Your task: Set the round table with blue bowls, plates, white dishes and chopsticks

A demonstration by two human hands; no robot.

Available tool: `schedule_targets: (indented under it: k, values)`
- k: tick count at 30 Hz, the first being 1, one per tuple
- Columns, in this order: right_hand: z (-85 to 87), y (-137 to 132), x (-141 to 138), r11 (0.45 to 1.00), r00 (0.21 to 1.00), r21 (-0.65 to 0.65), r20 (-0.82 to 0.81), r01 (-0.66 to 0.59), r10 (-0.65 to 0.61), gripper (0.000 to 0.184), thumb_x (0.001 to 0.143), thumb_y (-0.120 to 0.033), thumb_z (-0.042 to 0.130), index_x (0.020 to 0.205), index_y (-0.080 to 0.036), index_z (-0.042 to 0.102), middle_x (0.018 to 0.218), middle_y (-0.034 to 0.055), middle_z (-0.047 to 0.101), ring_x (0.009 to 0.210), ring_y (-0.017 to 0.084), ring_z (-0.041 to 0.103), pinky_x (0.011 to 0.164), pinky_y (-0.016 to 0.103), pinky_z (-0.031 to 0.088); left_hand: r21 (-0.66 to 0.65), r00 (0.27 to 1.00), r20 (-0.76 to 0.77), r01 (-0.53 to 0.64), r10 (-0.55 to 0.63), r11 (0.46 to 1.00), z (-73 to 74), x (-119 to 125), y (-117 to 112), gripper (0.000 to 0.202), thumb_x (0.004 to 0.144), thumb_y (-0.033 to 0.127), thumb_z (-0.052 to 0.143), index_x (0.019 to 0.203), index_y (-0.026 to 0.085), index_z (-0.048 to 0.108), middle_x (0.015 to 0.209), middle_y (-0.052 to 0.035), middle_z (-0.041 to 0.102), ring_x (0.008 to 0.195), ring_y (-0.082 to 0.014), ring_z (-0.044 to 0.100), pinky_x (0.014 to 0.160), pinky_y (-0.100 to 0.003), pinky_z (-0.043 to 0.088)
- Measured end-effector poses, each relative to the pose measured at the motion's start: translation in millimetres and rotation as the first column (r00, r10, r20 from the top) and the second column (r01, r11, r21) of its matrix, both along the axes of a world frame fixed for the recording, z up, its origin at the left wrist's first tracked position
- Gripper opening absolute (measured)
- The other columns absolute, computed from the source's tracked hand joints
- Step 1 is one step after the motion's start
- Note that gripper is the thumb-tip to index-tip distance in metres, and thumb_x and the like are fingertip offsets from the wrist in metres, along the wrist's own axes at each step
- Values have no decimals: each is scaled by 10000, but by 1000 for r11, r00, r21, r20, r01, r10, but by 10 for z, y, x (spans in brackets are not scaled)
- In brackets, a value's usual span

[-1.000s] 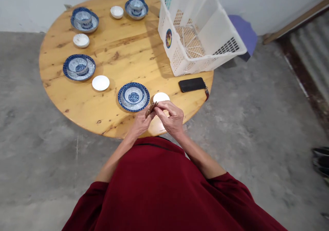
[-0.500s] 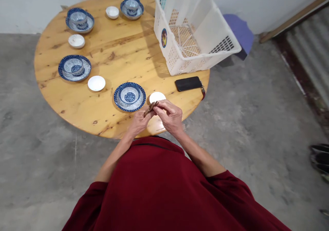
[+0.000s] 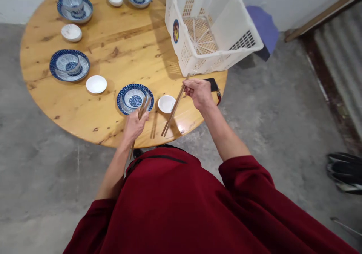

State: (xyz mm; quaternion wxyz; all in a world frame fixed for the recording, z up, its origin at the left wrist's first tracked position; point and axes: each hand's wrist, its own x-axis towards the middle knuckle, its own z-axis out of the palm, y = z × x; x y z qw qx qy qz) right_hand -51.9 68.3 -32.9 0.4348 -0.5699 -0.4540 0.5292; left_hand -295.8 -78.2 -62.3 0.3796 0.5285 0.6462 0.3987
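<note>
My right hand [image 3: 198, 92] pinches a pair of brown wooden chopsticks [image 3: 175, 107] near their upper end. They slant down to the left, over the edge of a small white bowl [image 3: 166, 104]. Closed around a bundle of more chopsticks [image 3: 143, 107] is my left hand [image 3: 135, 125], in front of a blue-and-white plate [image 3: 120, 102]. On that plate rests a matching bowl [image 3: 133, 98], partly covered by the bundle's upper ends. The bundle's lower ends poke out below my left wrist.
A white plastic crate [image 3: 195, 63] stands at the table's back right. A black phone [image 3: 211, 84] lies partly behind my right hand. More plates with bowls [image 3: 69, 65] and small white bowls [image 3: 96, 84] line the left side of the round wooden table [image 3: 127, 58].
My hands, together before around the chopsticks, have moved apart. The right one has drawn a pair away to the right; the rest of the bundle has gone left with my left hand.
</note>
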Motion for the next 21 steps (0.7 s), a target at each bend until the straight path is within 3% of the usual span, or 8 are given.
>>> schedule_targets:
  k: [4,8,11,16,21]
  values:
    - [-258,287,-158,979,999,-204,-47,-25,15,151,821,-86,681,686,-138,638,616,-6,623,530,59,544,501,149,446,-209,990,-73,100,-117,973,-284,249,-36,297,880,438,604,949,168,704,805,-34,694,793,-225,645,711,-288,448]
    - [-493,500,-323,952,998,-302,-11,-55,54,189,816,-51,677,658,-141,625,546,-17,589,500,69,531,471,149,448,-307,974,16,221,-227,926,-515,474,-27,302,876,456,563,743,194,632,623,12,552,623,-184,546,612,-278,376]
    - [-647,627,-414,939,995,-332,6,-92,100,208,802,-30,700,649,-144,616,538,-24,588,489,69,517,465,154,459,-323,971,132,234,-201,917,-631,618,22,288,840,407,559,635,205,548,582,21,504,573,-152,489,576,-265,351]
    - [-867,736,-522,919,988,-365,-15,-151,157,306,767,-79,812,611,-166,563,531,-31,567,465,71,499,479,180,480,-347,951,281,229,-132,909,-710,803,116,214,769,349,581,616,200,561,601,14,563,595,-137,512,590,-247,401]
    - [-979,782,-533,901,986,-402,-39,-162,160,260,798,-56,754,626,-162,591,539,-13,589,493,89,520,501,200,484,-390,955,287,193,-81,900,-655,908,195,222,752,303,630,571,183,583,560,17,542,539,-111,458,541,-246,380]
